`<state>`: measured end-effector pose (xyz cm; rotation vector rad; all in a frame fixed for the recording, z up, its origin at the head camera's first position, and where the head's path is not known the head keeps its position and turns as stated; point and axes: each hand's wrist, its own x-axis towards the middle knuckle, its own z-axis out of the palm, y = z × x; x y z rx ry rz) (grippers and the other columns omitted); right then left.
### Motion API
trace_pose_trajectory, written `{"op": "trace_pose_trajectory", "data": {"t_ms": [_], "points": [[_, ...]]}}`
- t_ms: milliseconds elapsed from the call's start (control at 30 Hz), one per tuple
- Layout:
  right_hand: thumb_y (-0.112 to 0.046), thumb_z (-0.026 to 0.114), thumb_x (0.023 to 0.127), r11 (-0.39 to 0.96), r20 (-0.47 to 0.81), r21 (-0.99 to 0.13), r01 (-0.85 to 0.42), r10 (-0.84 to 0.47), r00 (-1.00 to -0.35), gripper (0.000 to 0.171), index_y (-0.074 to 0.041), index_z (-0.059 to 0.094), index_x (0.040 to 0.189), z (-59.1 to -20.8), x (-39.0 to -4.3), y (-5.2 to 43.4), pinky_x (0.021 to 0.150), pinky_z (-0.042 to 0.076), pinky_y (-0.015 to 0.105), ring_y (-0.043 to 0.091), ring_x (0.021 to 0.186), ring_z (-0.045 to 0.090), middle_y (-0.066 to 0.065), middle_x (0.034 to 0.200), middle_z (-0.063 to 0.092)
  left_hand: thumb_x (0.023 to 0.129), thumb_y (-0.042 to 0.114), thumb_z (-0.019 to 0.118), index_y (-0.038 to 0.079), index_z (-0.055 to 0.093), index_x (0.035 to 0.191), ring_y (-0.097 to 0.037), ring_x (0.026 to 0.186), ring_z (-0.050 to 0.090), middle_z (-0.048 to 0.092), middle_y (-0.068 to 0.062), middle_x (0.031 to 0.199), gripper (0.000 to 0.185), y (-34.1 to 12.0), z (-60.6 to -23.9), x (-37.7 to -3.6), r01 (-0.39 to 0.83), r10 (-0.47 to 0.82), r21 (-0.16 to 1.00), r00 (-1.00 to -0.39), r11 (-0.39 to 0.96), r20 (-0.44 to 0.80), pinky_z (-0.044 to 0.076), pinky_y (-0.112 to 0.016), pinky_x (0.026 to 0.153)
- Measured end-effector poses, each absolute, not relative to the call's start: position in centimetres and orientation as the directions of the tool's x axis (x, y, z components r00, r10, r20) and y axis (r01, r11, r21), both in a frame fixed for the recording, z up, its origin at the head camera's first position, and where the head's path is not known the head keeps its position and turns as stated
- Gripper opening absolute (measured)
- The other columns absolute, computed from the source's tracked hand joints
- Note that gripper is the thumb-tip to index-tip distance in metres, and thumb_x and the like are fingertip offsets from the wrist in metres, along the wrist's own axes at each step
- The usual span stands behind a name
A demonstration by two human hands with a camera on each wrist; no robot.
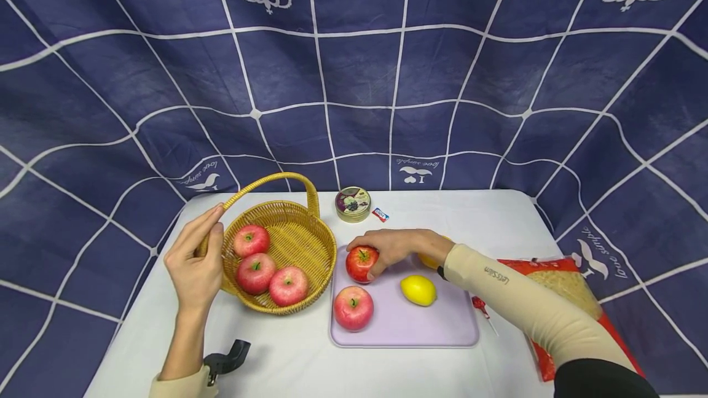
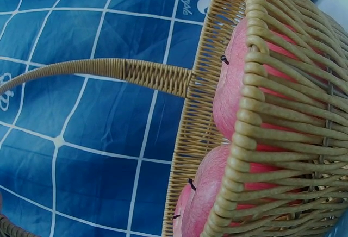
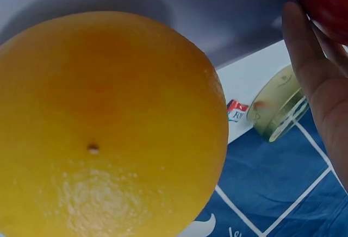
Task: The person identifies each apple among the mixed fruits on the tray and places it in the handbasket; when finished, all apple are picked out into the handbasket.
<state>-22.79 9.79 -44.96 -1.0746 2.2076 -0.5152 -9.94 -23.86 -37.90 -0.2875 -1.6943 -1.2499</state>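
My left hand (image 1: 193, 257) grips the handle (image 1: 276, 178) of a wicker basket (image 1: 312, 247). Inside the basket lie three pinkish-red apples (image 1: 256, 273), also seen through its rim in the left wrist view. Over a lilac tray (image 1: 409, 336), my right hand (image 1: 395, 245) holds a redder apple (image 1: 361, 263) at the tray's left side, thumb and fingers around it. Another apple (image 1: 353, 308) sits nearer the front, and a lemon (image 1: 418, 290) lies to the right. A round orange-yellow fruit (image 3: 119, 112) fills much of the right wrist view; the right forearm mostly hides it in the head view.
Behind the tray stand a round tin (image 1: 353, 204) and a small wrapped sweet (image 1: 380, 214). A red-wrapped lollipop (image 1: 480, 304) lies right of the tray. Farther right, a red bag (image 1: 564, 281) lies partly under the right arm. Blue checked cloth surrounds the white table (image 1: 293, 355).
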Motion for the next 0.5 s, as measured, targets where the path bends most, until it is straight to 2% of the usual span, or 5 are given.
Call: {"op": "trace_pose_trajectory", "data": {"t_ms": [500], "points": [[-0.036,0.085,0.078,0.586,-0.346,-0.569,-0.577,-0.807,-0.478,0.072,-0.029,0.053,0.143,-45.47,-22.87,9.78,0.099,0.048,0.028,0.007,0.107,0.054,-0.010,0.119,0.058,0.088,-0.013,0.065,-0.012,0.073,0.108,-0.017,0.110,0.069,0.072,-0.026,0.112,0.022,-23.79,-37.70,-9.65,0.656,-0.330,0.607,-0.509,0.449,0.795,0.053,-0.023,0.099]]}}
